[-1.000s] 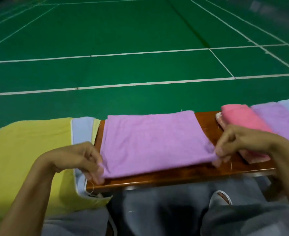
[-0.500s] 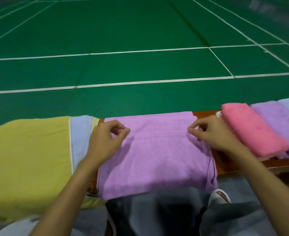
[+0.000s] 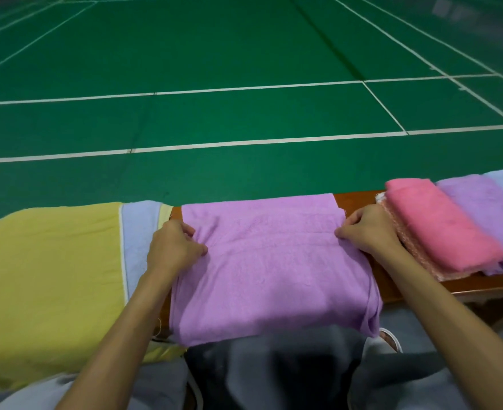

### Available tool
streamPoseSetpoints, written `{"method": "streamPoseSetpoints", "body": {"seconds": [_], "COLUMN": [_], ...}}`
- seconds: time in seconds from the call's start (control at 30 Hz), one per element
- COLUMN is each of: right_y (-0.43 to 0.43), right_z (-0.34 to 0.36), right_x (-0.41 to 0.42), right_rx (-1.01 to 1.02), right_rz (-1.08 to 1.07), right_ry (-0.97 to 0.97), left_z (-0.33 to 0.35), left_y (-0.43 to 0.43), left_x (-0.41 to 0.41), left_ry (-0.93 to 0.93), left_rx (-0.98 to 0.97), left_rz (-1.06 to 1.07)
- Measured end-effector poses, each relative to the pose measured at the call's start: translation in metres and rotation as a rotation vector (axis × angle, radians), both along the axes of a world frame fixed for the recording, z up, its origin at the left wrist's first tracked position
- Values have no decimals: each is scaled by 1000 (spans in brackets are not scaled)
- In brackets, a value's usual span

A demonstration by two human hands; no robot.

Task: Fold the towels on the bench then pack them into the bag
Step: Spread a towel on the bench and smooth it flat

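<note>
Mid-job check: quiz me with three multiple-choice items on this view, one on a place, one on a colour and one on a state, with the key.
1. Where does the folded pink towel lie relative to the spread towel, from the person's side?
A. To its left.
B. To its right, on the bench.
C. Under it.

2. What colour is the spread towel?
A. Yellow.
B. White.
C. Lilac.

3. What are the left hand and right hand doing?
A. Each pinches one side of the spread towel.
B. Both are lifted clear of it.
C. Only the right hand touches it.

Key:
1 B: the pink towel lies just beyond the right hand, with bare wood showing between the two towels.
2 C: the cloth between the hands is lilac.
3 A: the fingers of each hand nip the cloth at its side edge.
</note>
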State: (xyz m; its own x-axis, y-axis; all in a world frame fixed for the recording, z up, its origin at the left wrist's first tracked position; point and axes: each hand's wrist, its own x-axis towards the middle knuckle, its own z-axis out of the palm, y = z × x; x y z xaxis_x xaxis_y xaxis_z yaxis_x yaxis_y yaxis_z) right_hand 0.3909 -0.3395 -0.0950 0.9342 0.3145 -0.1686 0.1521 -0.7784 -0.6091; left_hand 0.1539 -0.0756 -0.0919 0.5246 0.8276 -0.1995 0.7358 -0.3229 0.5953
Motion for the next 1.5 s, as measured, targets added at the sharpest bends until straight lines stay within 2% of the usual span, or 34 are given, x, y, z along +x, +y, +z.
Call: {"method": "streamPoseSetpoints", "body": {"seconds": [0.13,0.23,0.3,0.4,0.47,0.5,0.57,0.63,0.73,0.83,0.9,1.03,1.13,1.2,1.27,1.33,1.37,1.47,1.5], "right_y": [-5,-10,-15,-12,2,9,21,19,5,-9,-15,-23,-32,-38,-40,-36,-30,-5,3], "right_z": [11,21,32,45,41,36,20,4,-5,-5,-2,8,15,20,30,42,46,38,30], "right_x": [-7,-6,-1,8,12,11,4,-2,-1,2,2,-1,10,19,26,26,21,5,0], "right_rx": [111,278,417,773,1065,1144,1095,915,746,683,662,693,565,488,498,590,692,1014,1067], "right_rz": [42,106,224,334,215,132,28,43,116,239,287,392,510,633,719,737,697,433,356], "right_ry": [89,113,200,438,526,546,584,619,613,638,656,785,846,870,862,829,823,778,761], "left_z": [8,14,22,43,49,47,32,11,-1,1,3,-1,-5,-3,8,25,34,42,35], "left_y": [-1,1,9,29,34,32,22,9,3,2,-2,0,5,10,14,17,16,11,8], "left_x": [-4,-7,-11,-14,-9,-4,4,6,-1,-5,-2,0,-2,-4,-7,-9,-7,3,7], "left_ry": [18,-46,-106,-366,-651,-741,-759,-712,-645,-629,-541,-369,-225,-146,-118,-191,-289,-718,-777], "left_rx": [-88,-158,-287,-621,-794,-825,-837,-838,-723,-627,-518,-348,-230,-216,-227,-224,-267,-460,-451], "left_rz": [-24,-32,-77,-190,-151,-91,40,130,142,132,129,47,-98,-187,-267,-310,-293,-73,21]}}
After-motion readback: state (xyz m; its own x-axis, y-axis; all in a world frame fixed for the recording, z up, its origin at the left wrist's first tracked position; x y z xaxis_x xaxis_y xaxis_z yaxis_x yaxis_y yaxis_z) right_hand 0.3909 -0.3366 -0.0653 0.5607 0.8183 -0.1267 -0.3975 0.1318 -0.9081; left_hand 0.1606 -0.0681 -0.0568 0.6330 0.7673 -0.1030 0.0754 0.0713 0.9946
